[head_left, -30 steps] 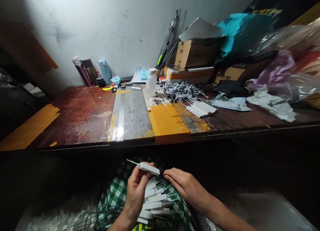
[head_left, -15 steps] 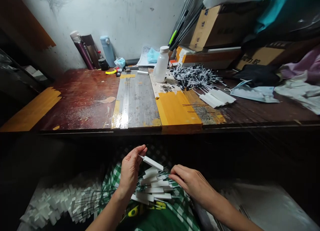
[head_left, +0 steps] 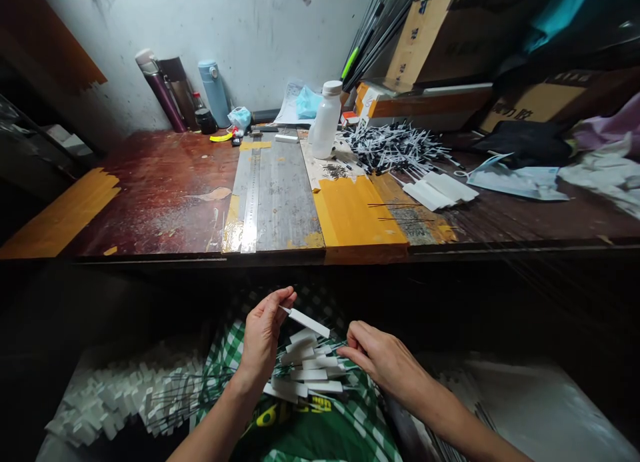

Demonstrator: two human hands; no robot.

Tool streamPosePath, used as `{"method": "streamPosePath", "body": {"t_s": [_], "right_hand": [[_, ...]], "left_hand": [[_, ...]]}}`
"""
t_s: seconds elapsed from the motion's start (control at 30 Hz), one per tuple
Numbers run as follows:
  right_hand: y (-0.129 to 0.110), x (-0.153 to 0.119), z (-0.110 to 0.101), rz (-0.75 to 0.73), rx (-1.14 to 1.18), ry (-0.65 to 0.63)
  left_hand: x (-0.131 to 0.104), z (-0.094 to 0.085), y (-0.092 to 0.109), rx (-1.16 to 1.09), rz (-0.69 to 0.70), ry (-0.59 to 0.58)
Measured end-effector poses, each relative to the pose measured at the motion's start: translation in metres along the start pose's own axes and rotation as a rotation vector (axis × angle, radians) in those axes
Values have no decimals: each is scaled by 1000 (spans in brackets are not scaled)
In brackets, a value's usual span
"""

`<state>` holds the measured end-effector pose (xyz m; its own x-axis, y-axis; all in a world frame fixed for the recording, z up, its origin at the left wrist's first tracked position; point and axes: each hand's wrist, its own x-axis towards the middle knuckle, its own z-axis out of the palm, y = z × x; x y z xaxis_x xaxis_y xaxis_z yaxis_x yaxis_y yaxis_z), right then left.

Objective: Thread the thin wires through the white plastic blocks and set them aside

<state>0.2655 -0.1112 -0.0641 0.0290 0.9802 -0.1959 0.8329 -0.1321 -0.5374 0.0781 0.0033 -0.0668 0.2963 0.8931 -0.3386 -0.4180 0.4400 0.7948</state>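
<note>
Block, slim and white, raised above the lap, with a thin stem at its far left end pinched in the closed fingers of the left hand. Just right of its near end, but apart from it, the right hand, fingers curled in, thumb close to the forefinger; any grip on something thin there impossible to tell. Below, on green checked cloth, a cluster of similar white pieces lying roughly crosswise, with thin wires among them. At near left, in shadow, a broad heap of pale blocks.

Farther off, on the dark red bench, a steel ruler at center, a white bottle beyond, a tangle of black-and-white sticks to the right, and a few white blocks side by side nearer the edge.

Work apparently mid-batch: one piece in hand, others grouped on lap, at left and on the bench. Finished and waiting groups not distinguishable from here; completeness of the raised piece likewise unclear.
</note>
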Motion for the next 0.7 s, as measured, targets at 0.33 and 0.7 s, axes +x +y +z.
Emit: {"method": "streamPosePath", "body": {"t_s": [0.33,0.7], "right_hand": [[-3,2,1,87,68,-49],[-9,-4,5,-53,256,-43]], "left_hand": [[-2,0,0,79,-25,-28],[-7,3,-5,204,-8,-39]]}}
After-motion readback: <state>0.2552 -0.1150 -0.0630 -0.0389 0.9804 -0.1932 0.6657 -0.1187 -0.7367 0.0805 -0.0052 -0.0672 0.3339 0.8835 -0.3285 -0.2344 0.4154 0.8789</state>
